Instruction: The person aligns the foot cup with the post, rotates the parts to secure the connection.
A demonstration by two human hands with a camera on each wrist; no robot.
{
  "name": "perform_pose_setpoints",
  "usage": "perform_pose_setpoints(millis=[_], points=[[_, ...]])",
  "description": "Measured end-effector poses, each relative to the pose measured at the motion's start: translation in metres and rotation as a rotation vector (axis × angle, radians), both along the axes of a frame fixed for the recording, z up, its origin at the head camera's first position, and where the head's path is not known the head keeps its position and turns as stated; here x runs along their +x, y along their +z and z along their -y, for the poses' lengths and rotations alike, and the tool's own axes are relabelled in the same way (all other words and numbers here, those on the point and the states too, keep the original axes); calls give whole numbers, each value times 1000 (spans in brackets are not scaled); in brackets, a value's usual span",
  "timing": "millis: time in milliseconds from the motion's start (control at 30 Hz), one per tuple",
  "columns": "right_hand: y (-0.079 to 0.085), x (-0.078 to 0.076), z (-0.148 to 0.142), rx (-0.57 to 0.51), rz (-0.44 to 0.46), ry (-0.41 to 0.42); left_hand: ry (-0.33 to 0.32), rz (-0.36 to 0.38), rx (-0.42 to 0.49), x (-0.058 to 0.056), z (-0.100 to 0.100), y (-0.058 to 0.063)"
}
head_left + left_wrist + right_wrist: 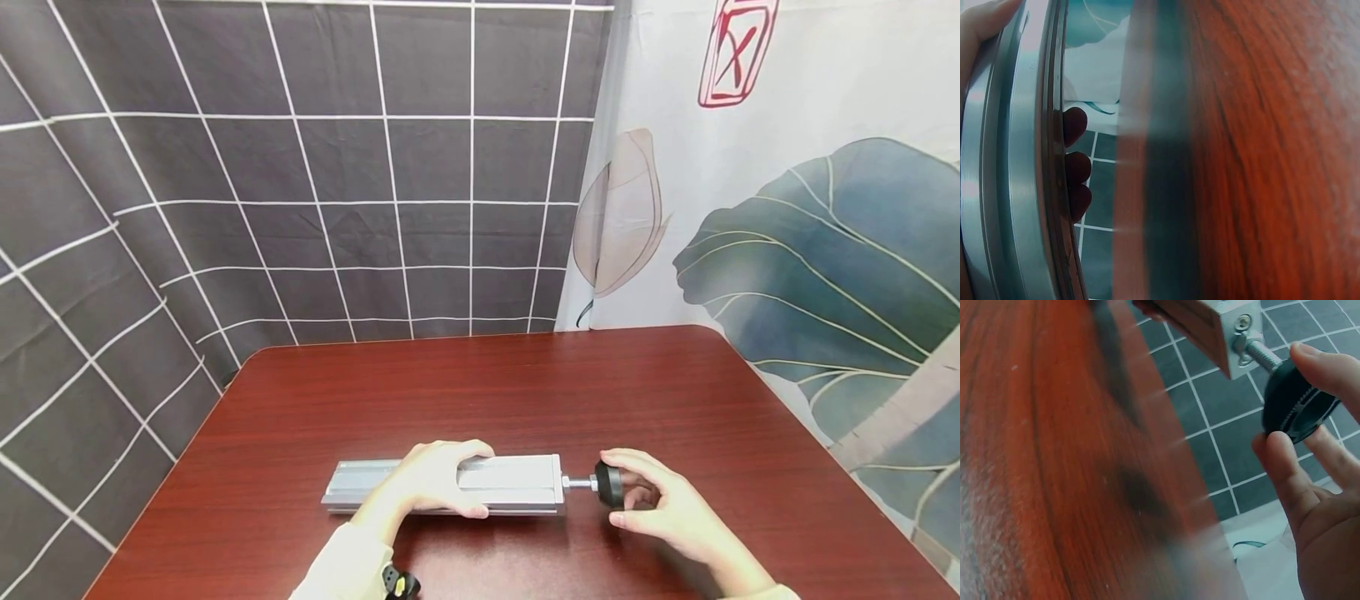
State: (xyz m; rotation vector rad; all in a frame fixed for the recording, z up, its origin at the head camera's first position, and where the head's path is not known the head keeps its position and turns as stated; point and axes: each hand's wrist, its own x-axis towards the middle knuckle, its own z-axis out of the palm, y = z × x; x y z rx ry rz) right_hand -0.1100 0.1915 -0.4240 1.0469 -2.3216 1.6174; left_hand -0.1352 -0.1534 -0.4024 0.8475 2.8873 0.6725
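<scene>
An aluminium profile (517, 473) with long grooves lies crosswise in front of me in the head view. My left hand (429, 479) grips it across the middle, and its fingertips (1076, 167) come round the far side in the left wrist view. Background shows between the profile and the tabletop there. From the profile's right end sticks a threaded rod (1264, 356), which carries a black levelling foot (611, 484). My right hand (667, 504) pinches this round foot by its rim, between thumb and fingers. The foot's hollow underside faces the right palm.
A reddish-brown wooden table (480, 383) spreads under both hands. Behind it hangs a dark grey curtain (337, 158) with white grid lines, and to the right a white curtain (675, 75) with leaf prints. A small black device (401, 583) sits at the left wrist.
</scene>
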Motion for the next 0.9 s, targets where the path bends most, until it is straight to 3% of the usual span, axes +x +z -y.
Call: perform_pose_setpoints(millis=[300, 467, 667, 900], points=[[3, 1, 1, -16, 223, -70, -4, -17, -2, 2, -2, 0], [2, -1, 3, -107, 337, -19, -5, -41, -10, 1, -2, -4], [-3, 0, 2, -80, 289, 21, 13, -74, -26, -1, -1, -4], [-5, 2, 3, -26, 122, 55, 12, -34, -9, -1, 0, 0]])
